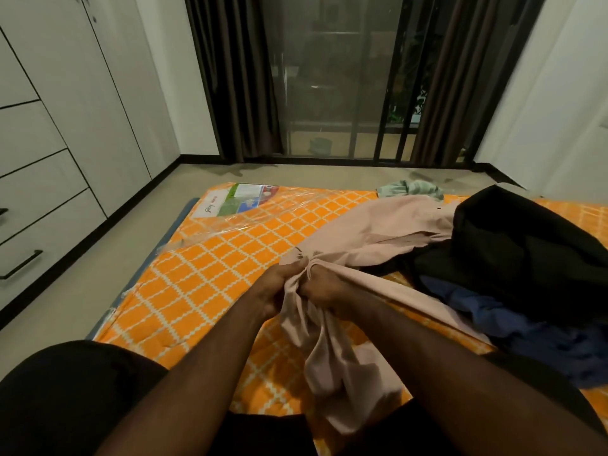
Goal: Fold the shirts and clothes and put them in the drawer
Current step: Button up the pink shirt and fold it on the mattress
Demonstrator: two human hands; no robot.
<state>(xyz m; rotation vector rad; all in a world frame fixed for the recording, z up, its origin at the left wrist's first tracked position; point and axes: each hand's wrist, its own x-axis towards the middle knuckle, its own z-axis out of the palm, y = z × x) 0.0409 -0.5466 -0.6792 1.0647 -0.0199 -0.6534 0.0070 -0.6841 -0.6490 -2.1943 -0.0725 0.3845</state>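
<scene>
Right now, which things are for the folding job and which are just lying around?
For the job: pink shirt, gripped by the left hand and right hand; black clothes; blue clothes; green cloth; drawers.

Just lying about: orange mattress, leaflet under its plastic wrap, curtains.

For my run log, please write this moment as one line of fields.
stage: folding not begun | left hand: grips pink shirt | right hand: grips pink shirt | pile: black garment, blue garment on mattress | drawers: closed
</scene>
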